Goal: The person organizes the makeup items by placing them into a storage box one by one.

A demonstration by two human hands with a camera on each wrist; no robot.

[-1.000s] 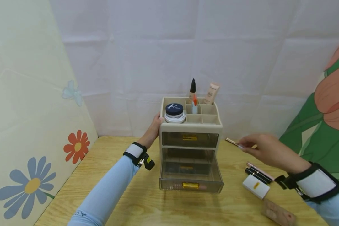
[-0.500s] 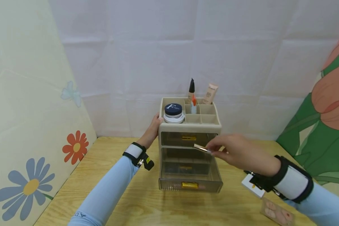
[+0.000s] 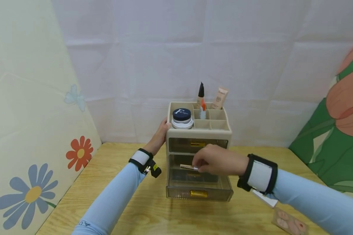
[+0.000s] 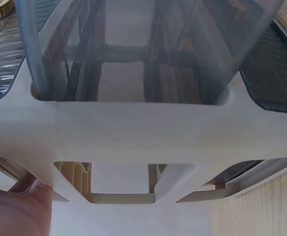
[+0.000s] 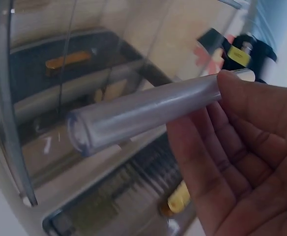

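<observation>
A beige makeup organizer (image 3: 198,133) stands on the table, its smoky clear middle drawer (image 3: 179,192) pulled out. My left hand (image 3: 159,137) grips the organizer's upper left side, thumb at the top edge; most of its fingers are hidden. Over the pulled-out drawer, my right hand (image 3: 219,160) pinches a slim lip gloss tube (image 5: 143,113) between thumb and fingers. The tube has a clear, pale lilac body and a gold end (image 3: 188,166), which points left in the head view. The top drawer (image 3: 179,145) is closed.
On the organizer's top are a dark-lidded powder jar (image 3: 181,115), a black-tipped bottle (image 3: 201,90), an orange-and-clear item (image 3: 203,111) and a BB cream tube (image 3: 220,98). A white box (image 3: 266,199) and a patterned palette (image 3: 289,222) lie at right, the box partly behind my right arm.
My right hand has carried the lip gloss tube leftward from the table's right side to over the pulled-out drawer. The left hand keeps its grip on the organizer.
</observation>
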